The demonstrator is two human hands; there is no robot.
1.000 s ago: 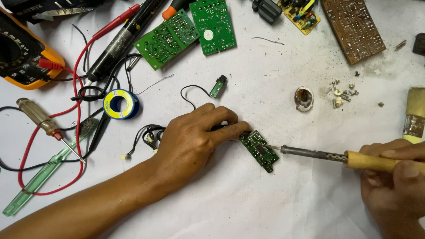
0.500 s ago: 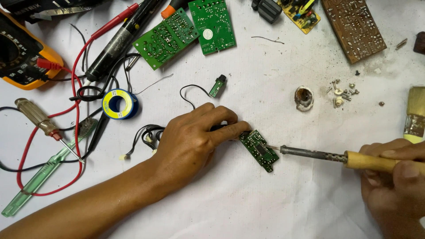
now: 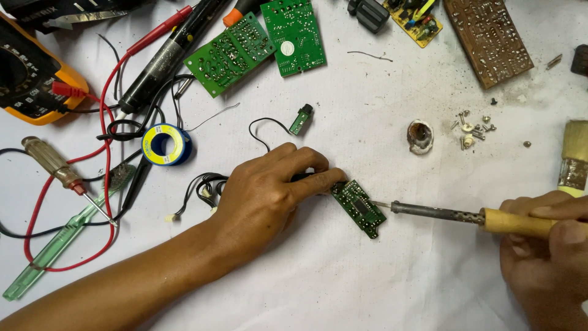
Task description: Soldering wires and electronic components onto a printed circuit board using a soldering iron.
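Fingers of the left hand (image 3: 266,190) pin the small green board (image 3: 359,208) at the worktop's centre, so the soldering iron (image 3: 429,213) gripped at three o'clock by the right hand (image 3: 548,248) could slip and burn them.

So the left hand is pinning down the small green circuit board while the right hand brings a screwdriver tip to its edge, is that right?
Not quite. The tool in the right hand is a soldering iron with a wooden handle, not a screwdriver; the head view shows its metal tip at the edge of the small green circuit board. The left hand does pin the board down.
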